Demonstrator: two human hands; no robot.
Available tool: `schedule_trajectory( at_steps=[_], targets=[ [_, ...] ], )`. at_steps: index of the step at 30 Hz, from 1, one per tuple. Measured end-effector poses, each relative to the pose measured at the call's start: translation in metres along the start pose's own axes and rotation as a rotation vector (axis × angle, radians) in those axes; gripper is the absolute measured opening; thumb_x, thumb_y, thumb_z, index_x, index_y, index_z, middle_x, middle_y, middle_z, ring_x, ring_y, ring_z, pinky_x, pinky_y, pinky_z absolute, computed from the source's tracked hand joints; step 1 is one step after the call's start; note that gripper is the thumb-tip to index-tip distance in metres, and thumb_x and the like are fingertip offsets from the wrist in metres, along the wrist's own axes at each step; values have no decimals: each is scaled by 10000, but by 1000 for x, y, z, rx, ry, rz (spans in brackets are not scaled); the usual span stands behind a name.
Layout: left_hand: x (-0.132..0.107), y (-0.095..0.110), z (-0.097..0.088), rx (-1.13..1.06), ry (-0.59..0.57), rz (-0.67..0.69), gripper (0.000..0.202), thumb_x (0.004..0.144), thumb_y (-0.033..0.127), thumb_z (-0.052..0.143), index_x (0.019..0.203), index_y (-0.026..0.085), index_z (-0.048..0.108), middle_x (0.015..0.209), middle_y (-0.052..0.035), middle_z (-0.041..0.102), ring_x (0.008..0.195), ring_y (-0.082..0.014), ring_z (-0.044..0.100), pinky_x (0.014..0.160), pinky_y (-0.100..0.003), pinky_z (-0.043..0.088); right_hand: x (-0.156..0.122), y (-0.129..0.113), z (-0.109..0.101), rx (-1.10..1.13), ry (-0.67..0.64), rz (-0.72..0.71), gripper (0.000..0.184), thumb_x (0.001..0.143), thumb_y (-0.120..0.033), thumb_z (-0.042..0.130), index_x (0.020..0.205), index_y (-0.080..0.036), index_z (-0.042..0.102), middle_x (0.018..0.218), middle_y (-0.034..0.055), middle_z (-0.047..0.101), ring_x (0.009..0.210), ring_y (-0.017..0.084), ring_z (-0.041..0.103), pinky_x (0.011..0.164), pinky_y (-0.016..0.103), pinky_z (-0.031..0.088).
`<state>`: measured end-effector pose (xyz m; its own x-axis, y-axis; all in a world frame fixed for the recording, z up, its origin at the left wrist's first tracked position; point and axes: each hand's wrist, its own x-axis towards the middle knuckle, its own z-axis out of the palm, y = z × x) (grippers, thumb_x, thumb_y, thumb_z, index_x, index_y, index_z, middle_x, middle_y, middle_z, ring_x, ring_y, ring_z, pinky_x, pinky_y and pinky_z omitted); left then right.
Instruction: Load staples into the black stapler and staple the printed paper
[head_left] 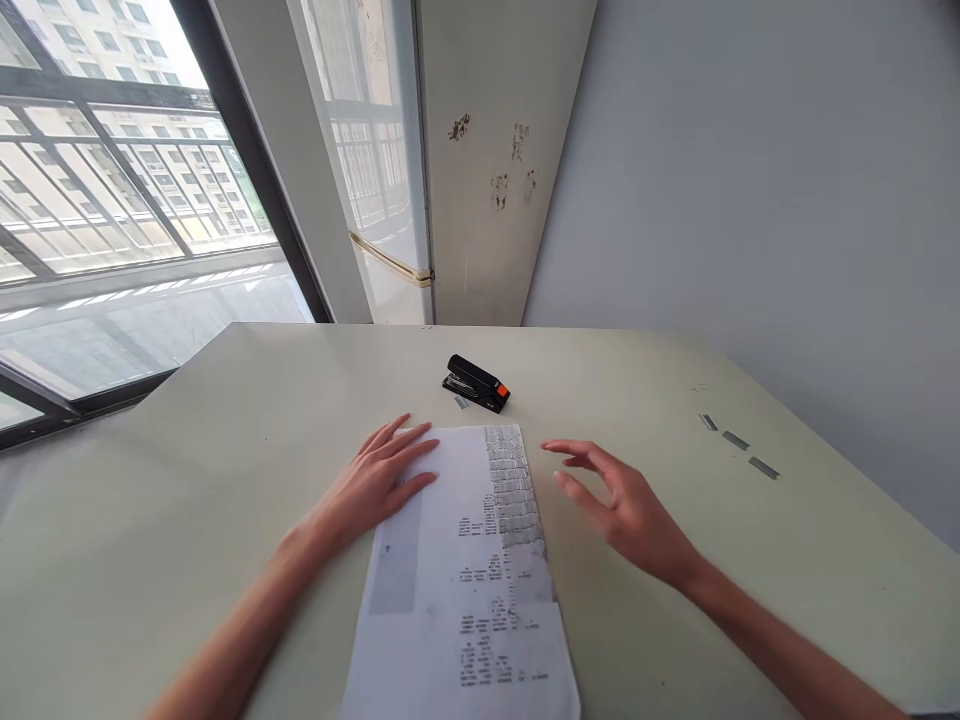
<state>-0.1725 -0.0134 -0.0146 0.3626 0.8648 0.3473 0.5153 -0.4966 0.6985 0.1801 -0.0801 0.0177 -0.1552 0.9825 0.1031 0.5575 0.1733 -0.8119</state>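
Printed paper sheets (pixel 442 600) lie on the table in front of me. Many close rows of what look like metal staples (pixel 514 485) run down their upper right edge. My left hand (pixel 386 470) rests flat on the upper left of the paper, fingers spread. Just right of the stapled edge is my right hand (pixel 615 505), holding nothing, with thumb and fingers apart. A black stapler (pixel 476 383) with an orange-red mark sits beyond the paper's top edge, turned at an angle. Beside it lies a small strip of staples (pixel 460 402).
Three staple strips, among them a middle one (pixel 736 440), lie on the pale table (pixel 645 390) at the far right. A plain wall (pixel 750 200) borders the table's right side. Behind stand a cabinet-like panel (pixel 487 240) with brown marks and, at left, a window (pixel 135 160).
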Motion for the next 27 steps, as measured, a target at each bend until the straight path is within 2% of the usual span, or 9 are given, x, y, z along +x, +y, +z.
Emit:
schedule_trajectory(
  at_steps=[2, 5, 7, 14, 18, 20, 22, 27],
  targets=[
    [-3, -7, -6, 105, -72, -54, 487, 930, 601, 716, 1324, 316, 753, 1511, -55, 637, 1538, -360, 424, 1294, -564, 251, 21, 10, 2, -24, 29, 4, 345, 1027, -484, 564, 1312, -326, 676, 1412, 71, 700, 1241, 320, 687, 728, 387, 658],
    [-7, -13, -11, 358, -199, -82, 584, 1048, 659, 467, 1499, 320, 620, 1654, -3, 475, 1592, -316, 331, 1309, -542, 257, 52, 22, 12, -50, 92, -38, 307, 1009, -458, 584, 1254, -300, 680, 1355, 76, 718, 1206, 296, 691, 912, 451, 624],
    [-9, -15, -11, 458, -228, -69, 606, 1078, 652, 385, 1547, 315, 568, 1686, 5, 421, 1602, -303, 307, 1311, -528, 273, 73, 27, 22, -56, 115, -87, 321, 993, -446, 601, 1266, -286, 655, 1342, 82, 712, 1210, 285, 684, 1006, 478, 584],
    [-10, -18, -8, 499, -212, -55, 581, 1093, 614, 385, 1560, 310, 551, 1692, 5, 406, 1601, -304, 308, 1306, -539, 294, 135, 34, 67, -104, 104, -134, 520, 940, -434, 663, 1414, -260, 536, 1442, 111, 644, 1281, 281, 636, 1057, 460, 540],
    [-11, -17, -8, 509, -207, -58, 578, 1099, 599, 380, 1551, 288, 562, 1692, -4, 408, 1600, -302, 312, 1304, -538, 301, 157, 36, 82, -172, 129, -109, 355, 947, -417, 634, 1258, -245, 633, 1205, 100, 735, 1140, 303, 662, 935, 459, 549],
    [-11, -17, -8, 507, -210, -62, 573, 1102, 591, 380, 1555, 287, 557, 1695, -2, 403, 1603, -299, 306, 1305, -536, 300, 164, 39, 82, -204, 154, -86, 286, 955, -423, 613, 1167, -238, 663, 1106, 100, 744, 1079, 314, 658, 859, 448, 542],
    [-11, -18, -8, 505, -215, -65, 568, 1104, 583, 383, 1564, 292, 545, 1697, 3, 398, 1606, -294, 299, 1309, -532, 291, 168, 44, 79, -225, 178, -69, 283, 958, -433, 602, 1146, -232, 666, 1093, 107, 742, 1053, 316, 652, 818, 433, 527],
    [-10, -18, -8, 508, -209, -65, 558, 1100, 584, 396, 1560, 305, 549, 1692, 10, 409, 1602, -292, 310, 1309, -523, 295, 160, 62, 51, -245, 200, -46, 331, 954, -467, 589, 1163, -222, 664, 1100, 111, 743, 948, 292, 654, 820, 430, 512]
  ],
)
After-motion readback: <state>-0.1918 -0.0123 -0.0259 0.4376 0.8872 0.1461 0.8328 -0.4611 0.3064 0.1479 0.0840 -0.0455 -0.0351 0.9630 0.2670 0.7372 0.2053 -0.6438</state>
